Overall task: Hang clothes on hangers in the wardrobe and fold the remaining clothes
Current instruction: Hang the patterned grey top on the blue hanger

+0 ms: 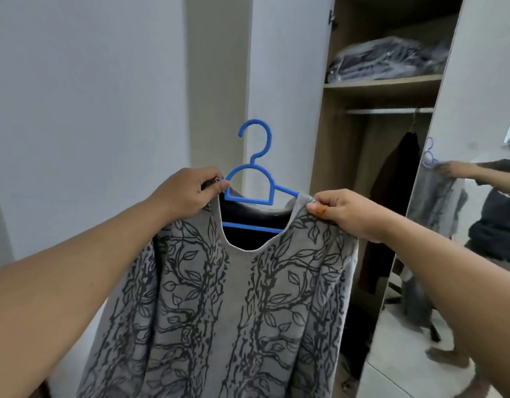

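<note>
Held up before the open wardrobe: a grey knitted sweater with a dark vine-and-leaf pattern (236, 297), already threaded onto a blue plastic hanger (255, 179). Hook upright and free above the neckline; lower bar showing through the neck opening. Left hand (187, 191) pinching the left shoulder of the knit against the hanger's arm, thumb and fingers curled over it. Right hand (342, 211) pinching the ribbed collar edge at the right shoulder, pulling it over the hanger's other arm. Right end of the hanger still poking out bare beside the collar, so seating judged almost finished, not quite.

Not yet hung: metal rail (388, 111) under the wooden shelf (383, 84), well apart from the hook, up and to the right. One dark garment (397, 179) already on the rail toward its right end, so at least one item apparently done. Folded clothes in clear plastic (388, 60) stacked on the shelf above. Mirrored door (463, 196) at the right edge of the wardrobe reflecting the hands and a dark pile, too blurred to identify.

Left to do, by judgement: settle the right shoulder, lift the hook onto the rail, then deal with whatever clothes remain, none plainly in view.
</note>
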